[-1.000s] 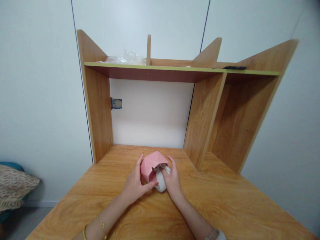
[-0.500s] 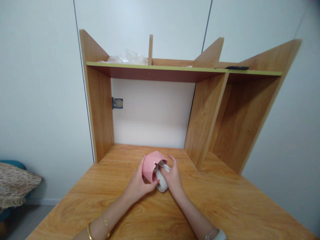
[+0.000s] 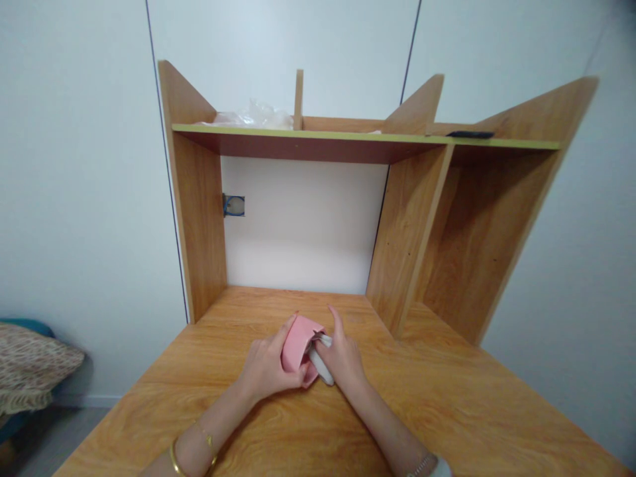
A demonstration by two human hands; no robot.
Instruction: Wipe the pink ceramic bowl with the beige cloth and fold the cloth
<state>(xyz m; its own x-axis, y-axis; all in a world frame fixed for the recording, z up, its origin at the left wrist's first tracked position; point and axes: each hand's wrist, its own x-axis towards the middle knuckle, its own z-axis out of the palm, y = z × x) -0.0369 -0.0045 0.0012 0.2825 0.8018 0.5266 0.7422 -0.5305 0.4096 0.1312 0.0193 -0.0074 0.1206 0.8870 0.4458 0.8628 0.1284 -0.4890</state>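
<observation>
Nearer than before, the pot (image 3: pixel 297 342) is clasped in my left hand (image 3: pixel 268 368), apparently angled toward my right hand (image 3: pixel 346 361) gripping the cloth (image 3: pixel 322 369).

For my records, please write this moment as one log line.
left hand: holds pink container | right hand: on white bundle at container's opening | desk: below hands | shelf: plastic bag
</observation>
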